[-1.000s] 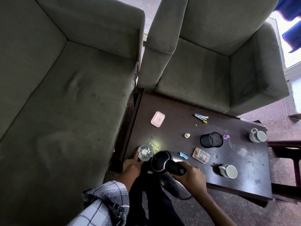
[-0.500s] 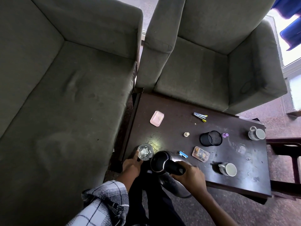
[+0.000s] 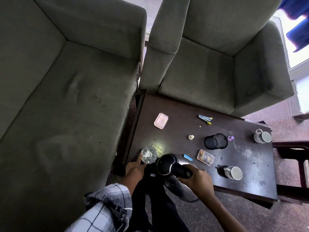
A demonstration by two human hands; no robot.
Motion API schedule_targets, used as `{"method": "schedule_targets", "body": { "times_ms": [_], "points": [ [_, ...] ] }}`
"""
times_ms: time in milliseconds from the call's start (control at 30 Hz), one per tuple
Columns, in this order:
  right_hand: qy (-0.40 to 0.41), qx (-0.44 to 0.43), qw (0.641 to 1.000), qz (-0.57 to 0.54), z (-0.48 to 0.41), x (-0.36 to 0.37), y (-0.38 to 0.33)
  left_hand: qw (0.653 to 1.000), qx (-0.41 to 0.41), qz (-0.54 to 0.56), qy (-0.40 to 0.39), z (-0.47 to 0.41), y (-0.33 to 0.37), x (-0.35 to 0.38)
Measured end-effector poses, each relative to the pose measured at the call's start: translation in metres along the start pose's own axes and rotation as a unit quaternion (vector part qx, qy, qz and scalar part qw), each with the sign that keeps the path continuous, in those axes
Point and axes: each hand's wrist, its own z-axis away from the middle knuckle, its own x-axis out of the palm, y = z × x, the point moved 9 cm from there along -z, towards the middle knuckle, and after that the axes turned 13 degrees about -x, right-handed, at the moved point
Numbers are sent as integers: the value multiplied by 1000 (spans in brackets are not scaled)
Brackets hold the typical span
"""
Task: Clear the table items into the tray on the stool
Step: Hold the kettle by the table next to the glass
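On the dark wooden table (image 3: 184,131), my left hand (image 3: 135,169) holds a clear drinking glass (image 3: 148,154) at the near left corner, fingers against its side. My right hand (image 3: 197,180) grips the black handle of a kettle (image 3: 165,164) with a black open top and steel body, at the table's near edge beside the glass. Further out lie a pink case (image 3: 161,120), pens (image 3: 205,118), a tipped black mesh pen cup (image 3: 216,141), a clear box (image 3: 205,157) and two mugs (image 3: 233,172) (image 3: 262,137). No tray is in view.
A grey sofa (image 3: 66,97) stands left of the table and a grey armchair (image 3: 209,72) behind it. A dark wooden frame (image 3: 294,148) sits at the table's right end. A second clear glass (image 3: 246,151), a small blue item (image 3: 188,157) and loose caps also lie on the table.
The view has shifted slightly. Both hands stay in place, the left on the glass and the right on the kettle handle.
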Motion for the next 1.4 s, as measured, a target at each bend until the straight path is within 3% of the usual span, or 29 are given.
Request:
{"method": "schedule_targets", "body": {
  "times_ms": [100,167,200,300,600,800,1300,1400],
  "points": [
    [3,5,1000,4,-1,0,2,999,36,-26,16,-1,6,2],
    [3,4,1000,3,-1,0,3,999,9,-31,18,4,1,-2],
    [2,4,1000,4,-2,1,3,1000,-18,7,13,7,-3,-4],
    [6,3,1000,7,-2,1,3,998,4,53,18,5,1,-5],
    [14,0,1000,1,-2,0,0,992,23,-121,30,5,4,-3],
    [23,5,1000,-5,2,-1,-1,986,29,-164,22,-1,6,3],
    [76,34,994,-65,18,-14,14,997,44,-58,13,-6,11,7],
    [95,54,990,-90,21,-24,19,996,41,67,29,-8,14,-7]
  ]
}}
